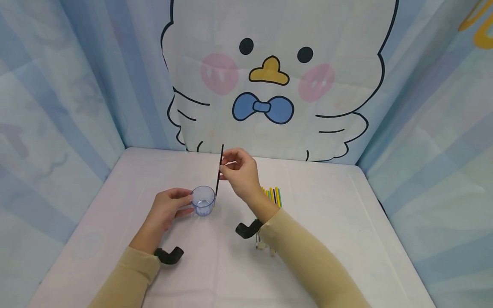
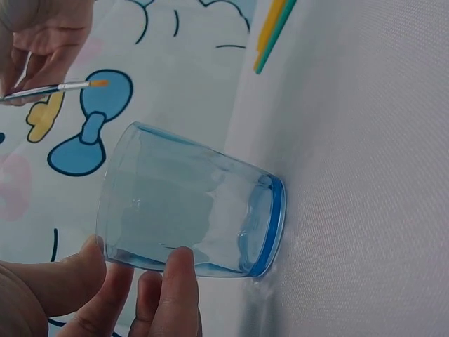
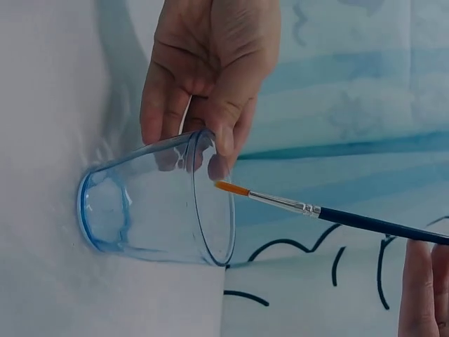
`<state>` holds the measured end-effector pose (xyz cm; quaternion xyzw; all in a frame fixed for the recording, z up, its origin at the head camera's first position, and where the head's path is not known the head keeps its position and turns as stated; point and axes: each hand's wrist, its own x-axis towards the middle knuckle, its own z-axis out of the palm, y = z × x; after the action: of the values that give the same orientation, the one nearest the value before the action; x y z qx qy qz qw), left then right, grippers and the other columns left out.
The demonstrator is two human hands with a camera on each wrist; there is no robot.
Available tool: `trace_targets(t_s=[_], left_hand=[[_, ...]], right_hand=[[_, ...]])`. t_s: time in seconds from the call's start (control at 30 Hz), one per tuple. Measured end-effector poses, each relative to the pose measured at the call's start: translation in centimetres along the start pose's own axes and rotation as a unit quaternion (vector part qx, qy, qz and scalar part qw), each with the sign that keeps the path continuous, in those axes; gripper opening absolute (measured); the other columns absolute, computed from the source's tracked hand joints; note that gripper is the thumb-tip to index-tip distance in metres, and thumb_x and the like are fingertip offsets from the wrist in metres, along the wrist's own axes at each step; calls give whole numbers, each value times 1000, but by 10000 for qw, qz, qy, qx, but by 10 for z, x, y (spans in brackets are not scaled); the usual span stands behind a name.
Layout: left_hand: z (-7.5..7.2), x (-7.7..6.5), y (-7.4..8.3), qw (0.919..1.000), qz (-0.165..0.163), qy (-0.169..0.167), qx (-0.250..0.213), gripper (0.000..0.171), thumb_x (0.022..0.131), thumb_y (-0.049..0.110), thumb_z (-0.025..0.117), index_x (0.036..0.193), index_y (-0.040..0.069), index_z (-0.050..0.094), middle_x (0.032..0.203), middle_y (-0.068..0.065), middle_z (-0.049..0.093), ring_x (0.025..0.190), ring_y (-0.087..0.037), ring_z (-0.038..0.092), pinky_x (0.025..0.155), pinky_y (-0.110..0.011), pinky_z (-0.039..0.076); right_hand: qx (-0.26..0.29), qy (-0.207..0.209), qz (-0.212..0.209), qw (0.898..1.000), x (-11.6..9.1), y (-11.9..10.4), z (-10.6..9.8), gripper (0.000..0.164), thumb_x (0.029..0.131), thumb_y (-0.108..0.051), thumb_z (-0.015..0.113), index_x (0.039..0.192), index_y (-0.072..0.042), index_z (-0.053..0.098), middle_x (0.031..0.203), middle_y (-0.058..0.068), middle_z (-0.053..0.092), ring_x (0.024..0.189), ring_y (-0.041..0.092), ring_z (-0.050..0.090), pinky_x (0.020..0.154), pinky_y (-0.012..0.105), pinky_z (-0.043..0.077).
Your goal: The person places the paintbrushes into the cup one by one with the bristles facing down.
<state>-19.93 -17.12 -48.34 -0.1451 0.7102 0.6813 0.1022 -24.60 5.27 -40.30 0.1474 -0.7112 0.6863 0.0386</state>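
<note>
A clear bluish cup (image 1: 203,202) stands upright on the white table, seemingly with nothing inside. My left hand (image 1: 166,208) grips its left side, thumb at the rim and fingers against the wall, as the left wrist view shows on the cup (image 2: 189,203). My right hand (image 1: 243,173) pinches a thin dark-handled paintbrush (image 1: 219,177) behind and right of the cup. The brush points downward; its silver ferrule and orange bristles (image 3: 233,188) show in the right wrist view, where the tip overlaps the area by the cup's rim.
Several paintbrushes with yellow, green and dark handles (image 1: 275,196) lie together on the table (image 1: 327,222), partly hidden under my right forearm. A cloth backdrop with a cartoon bird (image 1: 265,81) hangs behind the table's far edge. Blue striped curtains (image 1: 46,107) flank both sides.
</note>
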Motion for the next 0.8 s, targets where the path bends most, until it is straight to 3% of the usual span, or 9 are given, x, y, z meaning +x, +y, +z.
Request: trace_targets(t_s=[0.33,0.53,0.8], left_hand=[[1,1,1,10000,-40,-12,29,41,105,13,71,143,-1,63,138,-20,60,120,-28,67,90,-32,69],[0,2,1,10000,-45,-33,12,41,106,12,70,143,-2,62,137,-19,61,118,-26,67,90,-32,69],[0,4,0,9999,-88,-43,-39,42,105,12,70,144,-2,61,142,-21,59,126,-31,66,93,-32,68]], right_hand=[[-191,-162,-335,9991,7,1,25,28,98,8,69,123,-3,66,104,14,65,87,14,68,79,35,71],[-331,-308,-225,9987,10,13,38,29,98,8,69,125,-1,66,104,14,65,88,14,68,79,34,71],[-474,-297,71,9984,9,35,52,28,96,10,70,120,-5,70,102,14,67,85,11,66,84,54,70]])
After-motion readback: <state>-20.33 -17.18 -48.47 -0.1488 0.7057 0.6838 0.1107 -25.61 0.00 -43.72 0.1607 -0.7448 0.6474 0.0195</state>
